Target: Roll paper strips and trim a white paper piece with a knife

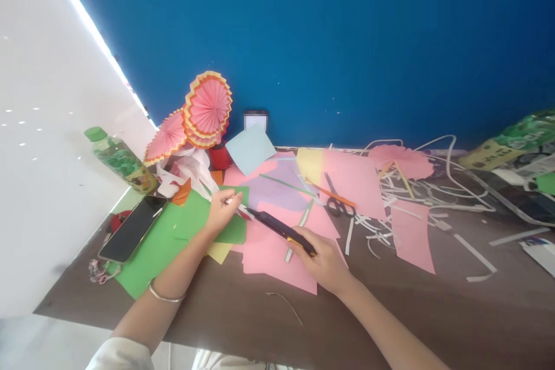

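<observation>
My left hand point(223, 208) is closed in a pinch on a small white stick-like piece, mostly hidden by the fingers. My right hand point(323, 257) is wrapped round a long black stick lighter point(275, 225) with a yellow part under the fingers. Its thin tip points left and ends close beside the left fingers; whether they touch, I cannot tell, and no flame shows. Below both hands lie a green sheet point(151, 260), several pink sheets point(277, 269) and a purple sheet point(277, 185). A strip of pale paper point(289, 254) lies beside the lighter.
Pleated pink paper rosettes point(212, 107) stand at the back left, near a green-capped bottle point(121, 159) and a phone point(132, 231). Black scissors point(340, 205) lie right of centre. White paper scraps point(377, 234) and a white cable point(451, 167) spread rightwards. A blue wall point(347, 40) closes off the back.
</observation>
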The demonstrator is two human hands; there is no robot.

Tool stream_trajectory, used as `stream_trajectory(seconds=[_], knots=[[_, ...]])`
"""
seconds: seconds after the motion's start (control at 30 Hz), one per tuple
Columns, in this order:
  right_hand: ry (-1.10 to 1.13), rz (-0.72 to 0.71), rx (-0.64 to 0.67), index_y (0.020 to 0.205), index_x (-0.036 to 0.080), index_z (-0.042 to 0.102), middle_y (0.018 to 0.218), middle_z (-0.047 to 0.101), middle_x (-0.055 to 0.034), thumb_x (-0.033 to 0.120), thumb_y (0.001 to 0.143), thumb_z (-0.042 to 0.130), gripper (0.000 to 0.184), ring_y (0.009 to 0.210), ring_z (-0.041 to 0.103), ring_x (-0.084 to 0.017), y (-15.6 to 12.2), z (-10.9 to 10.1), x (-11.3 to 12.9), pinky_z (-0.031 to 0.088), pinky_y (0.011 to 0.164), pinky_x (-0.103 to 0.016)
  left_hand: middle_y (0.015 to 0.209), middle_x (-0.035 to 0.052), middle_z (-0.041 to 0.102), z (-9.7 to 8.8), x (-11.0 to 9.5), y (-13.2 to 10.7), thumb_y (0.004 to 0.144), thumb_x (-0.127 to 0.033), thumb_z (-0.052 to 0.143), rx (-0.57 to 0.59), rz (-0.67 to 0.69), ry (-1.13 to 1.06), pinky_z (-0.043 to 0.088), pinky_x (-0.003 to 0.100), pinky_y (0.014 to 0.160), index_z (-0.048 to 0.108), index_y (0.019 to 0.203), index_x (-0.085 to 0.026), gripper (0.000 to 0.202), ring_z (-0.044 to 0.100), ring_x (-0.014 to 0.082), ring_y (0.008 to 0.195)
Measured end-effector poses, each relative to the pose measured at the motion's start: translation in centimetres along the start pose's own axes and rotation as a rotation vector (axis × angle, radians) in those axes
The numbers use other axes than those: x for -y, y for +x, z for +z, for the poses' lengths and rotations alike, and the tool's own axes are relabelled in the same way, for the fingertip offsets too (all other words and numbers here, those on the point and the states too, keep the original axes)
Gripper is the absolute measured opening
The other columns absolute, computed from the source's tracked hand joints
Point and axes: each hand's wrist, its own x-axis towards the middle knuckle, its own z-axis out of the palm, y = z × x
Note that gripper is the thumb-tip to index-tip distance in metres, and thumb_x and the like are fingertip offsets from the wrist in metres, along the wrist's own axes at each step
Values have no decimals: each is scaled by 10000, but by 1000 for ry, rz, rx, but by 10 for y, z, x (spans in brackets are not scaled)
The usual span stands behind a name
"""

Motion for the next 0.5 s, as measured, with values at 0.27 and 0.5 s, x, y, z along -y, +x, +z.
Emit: stream_trajectory(seconds=[0.27,0.5], knots=[[-62,-75,-12,963,182,550,661,592,-12,333,858,432,218,497,488,-110,-1,-4,1,421,483,-226,493,-53,205,0,1,1,759,-313,495,15,0,18,198,227,480,213,497,-179,408,222,73,475],[-136,-155,-61,985,172,545,647,592,-27,321,864,423,228,497,500,-118,-3,-8,6,436,517,-242,488,-55,187,0,1,2,749,-295,485,29,-24,2,181,224,466,198,494,-181,401,203,68,466]])
